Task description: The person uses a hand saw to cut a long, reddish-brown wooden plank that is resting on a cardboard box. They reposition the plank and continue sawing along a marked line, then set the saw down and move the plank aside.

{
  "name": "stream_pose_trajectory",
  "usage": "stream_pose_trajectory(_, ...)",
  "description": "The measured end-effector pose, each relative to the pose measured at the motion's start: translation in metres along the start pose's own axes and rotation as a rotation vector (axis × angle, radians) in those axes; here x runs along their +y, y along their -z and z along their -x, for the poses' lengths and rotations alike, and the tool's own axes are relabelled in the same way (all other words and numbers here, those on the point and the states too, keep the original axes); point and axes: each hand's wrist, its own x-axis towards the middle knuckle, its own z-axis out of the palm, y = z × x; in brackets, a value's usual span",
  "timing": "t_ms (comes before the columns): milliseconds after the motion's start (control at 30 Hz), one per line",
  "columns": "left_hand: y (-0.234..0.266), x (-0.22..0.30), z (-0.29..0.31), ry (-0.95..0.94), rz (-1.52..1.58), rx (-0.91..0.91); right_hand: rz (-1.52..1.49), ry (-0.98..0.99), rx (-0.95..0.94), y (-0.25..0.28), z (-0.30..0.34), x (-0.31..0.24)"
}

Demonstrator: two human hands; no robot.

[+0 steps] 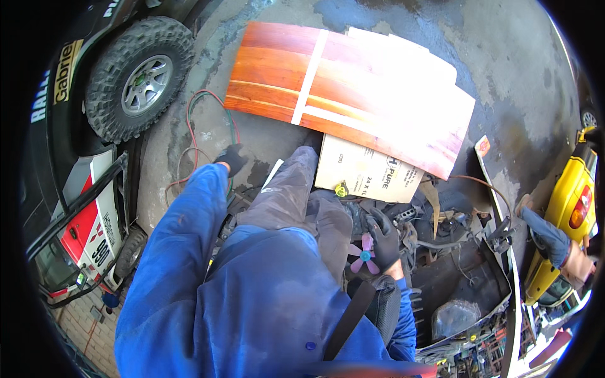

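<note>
My left hand (232, 159), in a dark glove, hangs beside my left knee, close to a red and green hose (190, 116) on the floor. Its fingers blur together, so I cannot tell whether they grip anything. My right hand (383, 239), in a dark glove too, is by my right thigh with its fingers bent but apart, and I see nothing in them. Just left of it is a small fan (364, 255) with purple blades and a teal hub. Beneath lie dark engine parts (435, 220). A yellow tape measure (341, 189) sits at the edge of a cardboard box (368, 169).
A large orange-brown wooden panel (271, 69) with white strips lies ahead, partly over the box. A vehicle with a knobbly tyre (140, 79) stands at the left. An open vehicle body panel (498, 189) borders the right. Further right, another person (554, 242) is beside a yellow car (570, 189).
</note>
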Motion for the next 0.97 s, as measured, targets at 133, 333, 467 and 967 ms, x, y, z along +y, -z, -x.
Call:
stream_pose_trajectory(133, 0.037, -0.057, 0.029, 0.045, 0.191, 0.142, -0.088, -0.056, 0.033, 0.006, 0.032, -0.042)
stream_pose_trajectory(333, 0.021, -0.035, 0.109, -0.056, 0.479, 0.098, 0.017, 0.147, 0.093, 0.012, 0.047, -0.074)
stream_pose_trajectory(467, -0.03, -0.027, 0.159, -0.137, 0.535, 0.171, -0.031, 0.223, 0.104, 0.011, 0.062, -0.08)
stream_pose_trajectory(967, 0.167, -0.219, 0.217, -0.467, 0.502, 1.273, -0.233, 0.036, -0.36, -0.017, 0.136, -0.133)
